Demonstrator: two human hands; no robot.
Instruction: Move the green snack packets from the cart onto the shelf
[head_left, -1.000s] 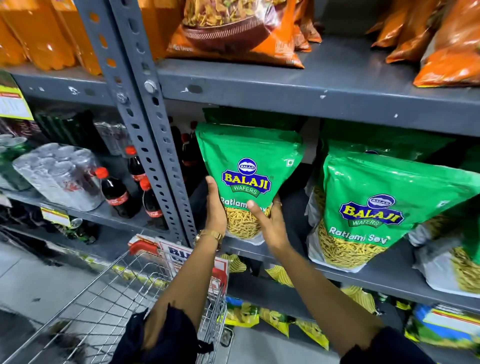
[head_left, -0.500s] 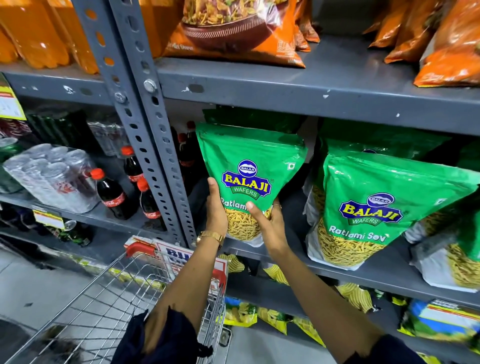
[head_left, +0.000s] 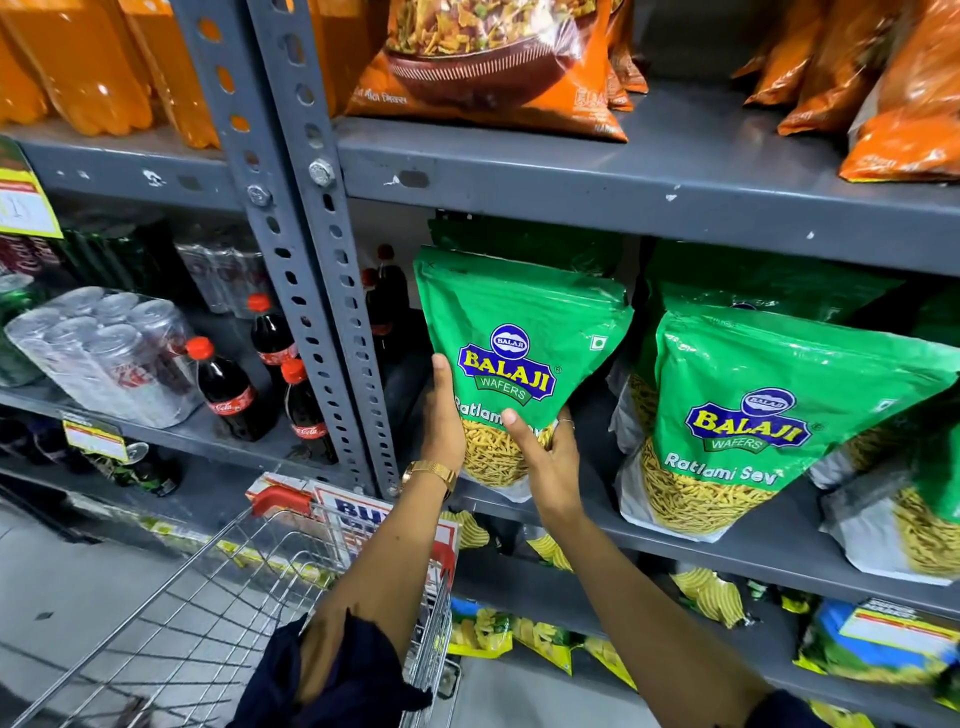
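A green Balaji Ratlami Sev packet (head_left: 519, 332) stands upright at the left end of the grey middle shelf (head_left: 737, 551). Both hands hold its lower part: my left hand (head_left: 441, 415) grips the left edge, my right hand (head_left: 545, 457) cups the bottom right with the thumb across the front. Another green packet (head_left: 753, 410) leans on the same shelf to the right, with more green packets behind and beside it. The wire cart (head_left: 249, 582) stands below left, under my left arm; I see no packets in its visible part.
A perforated grey upright (head_left: 322, 291) stands just left of the held packet. Cola bottles (head_left: 228, 395) and wrapped cans (head_left: 104, 353) fill the left bay. Orange snack bags (head_left: 493, 67) lie on the shelf above. Yellow and blue packets (head_left: 545, 639) sit on the lower shelves.
Both hands keep the same hold on the packet, which stays upright at the shelf's left end. Only the view has shifted slightly.
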